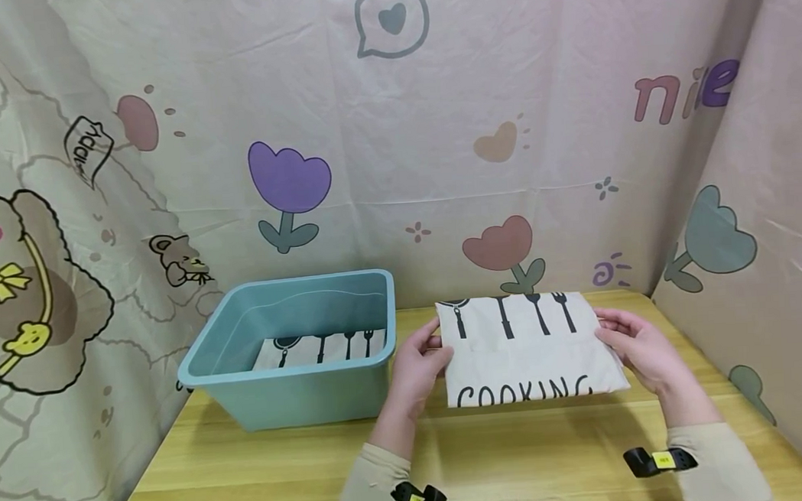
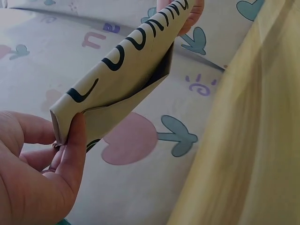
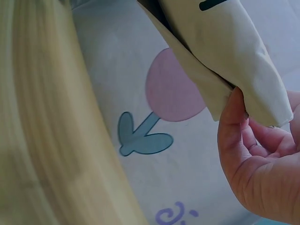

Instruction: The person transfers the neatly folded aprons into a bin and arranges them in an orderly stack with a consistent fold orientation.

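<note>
A folded white cloth [image 1: 532, 357], printed with dark kitchen utensils and the word COOKING, is held up above the table between both hands. My left hand [image 1: 418, 364] pinches its left edge, thumb on the near face. At the opposite edge, my right hand [image 1: 644, 349] grips it the same way. The left wrist view shows the folded cloth [image 2: 122, 65] from the side, its layers parted along the lower edge. Its corner [image 3: 262, 93] lies between thumb and fingers in the right wrist view. Another cloth with matching print [image 1: 334, 349] lies inside the blue bin [image 1: 300, 398].
The blue bin stands on the wooden table [image 1: 524, 465], just left of my left hand. A curtain [image 1: 393, 128] with printed flowers and hearts hangs behind the table and along both sides. Each sleeve carries a black wrist strap [image 1: 662, 460].
</note>
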`<act>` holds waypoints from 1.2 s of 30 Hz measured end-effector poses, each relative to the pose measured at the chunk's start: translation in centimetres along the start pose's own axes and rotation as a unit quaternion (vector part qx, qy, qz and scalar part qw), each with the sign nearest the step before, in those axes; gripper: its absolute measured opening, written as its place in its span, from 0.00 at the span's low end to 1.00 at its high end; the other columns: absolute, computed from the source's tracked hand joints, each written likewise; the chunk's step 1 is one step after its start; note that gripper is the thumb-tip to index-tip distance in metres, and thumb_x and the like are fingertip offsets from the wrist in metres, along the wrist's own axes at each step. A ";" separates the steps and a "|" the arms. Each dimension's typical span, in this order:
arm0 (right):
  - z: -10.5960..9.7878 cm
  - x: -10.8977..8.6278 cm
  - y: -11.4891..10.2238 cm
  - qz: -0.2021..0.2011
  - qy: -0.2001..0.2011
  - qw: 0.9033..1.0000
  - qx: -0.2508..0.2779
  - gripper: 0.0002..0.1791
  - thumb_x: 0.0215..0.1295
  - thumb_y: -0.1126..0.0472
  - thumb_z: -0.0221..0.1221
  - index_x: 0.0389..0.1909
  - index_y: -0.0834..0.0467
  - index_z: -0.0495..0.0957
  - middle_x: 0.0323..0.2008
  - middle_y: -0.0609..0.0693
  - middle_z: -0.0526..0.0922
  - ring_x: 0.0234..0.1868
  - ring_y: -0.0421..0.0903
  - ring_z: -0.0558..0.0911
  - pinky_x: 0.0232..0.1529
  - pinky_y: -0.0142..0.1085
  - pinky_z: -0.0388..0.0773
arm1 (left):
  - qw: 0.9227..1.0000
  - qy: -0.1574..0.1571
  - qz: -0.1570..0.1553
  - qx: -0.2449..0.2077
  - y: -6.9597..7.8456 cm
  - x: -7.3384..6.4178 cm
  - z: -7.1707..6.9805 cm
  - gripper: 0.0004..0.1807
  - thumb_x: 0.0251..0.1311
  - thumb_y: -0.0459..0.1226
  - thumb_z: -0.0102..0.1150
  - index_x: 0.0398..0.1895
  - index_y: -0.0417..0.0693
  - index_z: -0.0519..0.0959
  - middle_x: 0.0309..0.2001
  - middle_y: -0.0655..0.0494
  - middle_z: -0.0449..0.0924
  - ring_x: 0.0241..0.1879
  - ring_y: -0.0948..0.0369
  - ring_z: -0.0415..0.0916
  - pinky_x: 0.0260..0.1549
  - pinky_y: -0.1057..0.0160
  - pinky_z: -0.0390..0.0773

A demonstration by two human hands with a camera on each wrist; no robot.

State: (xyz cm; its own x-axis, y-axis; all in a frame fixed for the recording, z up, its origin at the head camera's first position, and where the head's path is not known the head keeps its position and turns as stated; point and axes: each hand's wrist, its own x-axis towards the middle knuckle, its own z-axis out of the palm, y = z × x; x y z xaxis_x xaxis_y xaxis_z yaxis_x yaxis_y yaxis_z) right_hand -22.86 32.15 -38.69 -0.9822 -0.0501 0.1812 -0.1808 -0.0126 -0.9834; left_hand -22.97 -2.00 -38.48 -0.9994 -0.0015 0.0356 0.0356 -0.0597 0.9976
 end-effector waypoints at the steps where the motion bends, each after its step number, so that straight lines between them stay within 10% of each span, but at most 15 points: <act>1: 0.0 0.0 -0.2 -0.002 0.000 1.000 0.002 0.19 0.69 0.73 0.56 0.44 0.43 0.81 0.37 0.46 0.75 0.35 0.37 0.76 0.31 0.28 0.80 | 1.000 -0.005 0.003 -0.002 0.3 0.0 0.0 0.33 0.58 0.25 0.63 0.69 0.46 0.72 0.42 0.48 0.75 0.36 0.59 0.73 0.32 0.63 0.81; 36: 8.3 2.8 -4.8 -0.050 -0.032 0.996 0.068 0.16 0.67 0.76 0.55 0.54 0.64 0.75 0.38 0.49 0.77 0.37 0.39 0.78 0.34 0.29 0.82 | 0.995 0.024 0.088 0.035 6.8 -0.8 -8.2 0.29 0.61 0.25 0.61 0.68 0.43 0.72 0.43 0.45 0.75 0.37 0.58 0.73 0.31 0.68 0.78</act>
State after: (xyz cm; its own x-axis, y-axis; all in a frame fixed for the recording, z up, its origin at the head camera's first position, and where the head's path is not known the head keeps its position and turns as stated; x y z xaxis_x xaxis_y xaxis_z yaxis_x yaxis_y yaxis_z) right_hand -24.34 23.77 -33.41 -0.9536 -0.1051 0.2820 -0.2644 -0.1552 -0.9519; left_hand -21.94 -10.60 -32.22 -0.9764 -0.0531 0.2091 0.2086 0.0147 0.9779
